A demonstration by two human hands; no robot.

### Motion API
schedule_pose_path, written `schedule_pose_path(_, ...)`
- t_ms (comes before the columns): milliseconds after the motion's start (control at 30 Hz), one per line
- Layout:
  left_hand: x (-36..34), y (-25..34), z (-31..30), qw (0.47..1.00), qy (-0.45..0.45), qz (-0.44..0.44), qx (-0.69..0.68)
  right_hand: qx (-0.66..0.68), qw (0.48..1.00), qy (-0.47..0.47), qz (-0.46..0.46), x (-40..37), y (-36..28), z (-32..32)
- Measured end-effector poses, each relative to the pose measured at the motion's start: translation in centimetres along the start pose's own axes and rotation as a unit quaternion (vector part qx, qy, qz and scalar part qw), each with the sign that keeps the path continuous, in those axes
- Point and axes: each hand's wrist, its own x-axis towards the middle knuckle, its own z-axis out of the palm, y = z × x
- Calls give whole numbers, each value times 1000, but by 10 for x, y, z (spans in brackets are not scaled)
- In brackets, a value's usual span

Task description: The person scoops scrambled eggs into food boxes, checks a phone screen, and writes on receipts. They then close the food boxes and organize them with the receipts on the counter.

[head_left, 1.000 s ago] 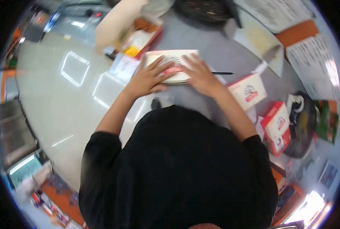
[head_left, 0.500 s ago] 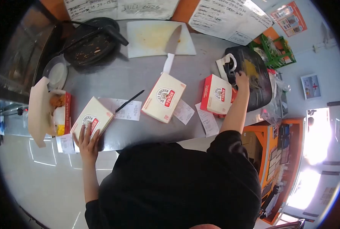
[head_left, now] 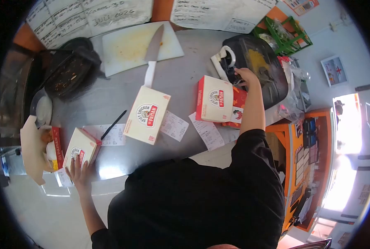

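Observation:
My left hand lies with fingers spread on the lid of a closed cream-and-red chicken box at the counter's left front. Beside it stands an open chicken box with fried chicken, rice and something yellow inside. My right hand has its fingers curled at black items beside a dark lidded container and a white-handled object; what the fingers hold is hidden. Below that hand sit another closed box and red-orange packaging. A third closed box rests mid-counter.
Receipts lie by the boxes, with a black pen on one. A knife lies across the white cutting board, its handle toward the middle box. A dark pan is back left, a green basket back right.
The view has shifted, so the counter things sit further left. My right hand is now slightly nearer the white-handled object, its fingers pointing more leftward. My left hand stays on the same box.

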Motion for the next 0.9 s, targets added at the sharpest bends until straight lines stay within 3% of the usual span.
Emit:
schedule_pose_path(33, -2, -3, 2, 1000, 4, 8, -4, 4, 1000, 9, 4, 0, 10, -1)
schedule_pose_path(100, -8, -10, 11, 1000, 4, 16, 11, 196, 974, -33, -112, 6, 42, -4)
schedule_pose_path(200, -5, -6, 4, 999, -6, 35, -13, 438, 866, -96, -220, -27, 69, 8)
schedule_pose_path(233, -2, 4, 6, 1000, -8, -15, -10, 306, 896, -43, -320, -23, 83, 9)
schedule_pose_path(267, -12, -17, 22, 999, 26, 37, -1, 318, 877, 47, -357, -3, 100, 24)
schedule_pose_path(300, -17, -26, 17, 994, -64, 52, 75, 368, 863, -9, -346, -13, 100, 23)
schedule_pose_path(333, -12, -28, 6, 981, -142, 65, 117, 524, 811, -79, -249, -41, 80, 23)
schedule_pose_path(367, -16, -69, 54, 983, -19, 168, 72, 496, 834, -83, -227, -43, 77, 21)
schedule_pose_path(400, -9, -104, 95, 959, 101, 264, 26, 366, 888, -48, -274, -36, 81, 19)
schedule_pose_path(433, -16, -80, 72, 981, 44, 188, 26, 373, 885, -39, -275, -37, 80, 14)
schedule_pose_path(467, -13, -42, 36, 994, -13, 106, 35, 165, 934, 7, -318, -40, 74, 6)
schedule_pose_path(500, -7, -1, -3, 996, -68, 27, 54, -51, 935, 55, -346, -46, 70, 0)
schedule_pose_path(667, -1, 4, -6, 999, -44, 12, -22, -67, 947, 92, -300, -41, 75, 6)
schedule_pose_path(733, -8, -6, 8, 999, -19, 27, -35, -297, 920, 225, -120, -52, 64, 16)
schedule_pose_path(800, 0, -15, 31, 994, 83, 65, -22, -304, 879, 268, -252, -49, 86, 10)
schedule_pose_path(833, -10, -13, 29, 996, 77, 41, -15, -289, 865, 286, -294, -26, 112, 5)
schedule_pose_path(867, -7, -4, 34, 999, 48, -1, -7, -246, 851, 340, -316, -64, 87, -1)
schedule_pose_path(900, 6, 21, 4, 1000, 8, -9, 1, -229, 829, 333, -386, -106, 57, -4)
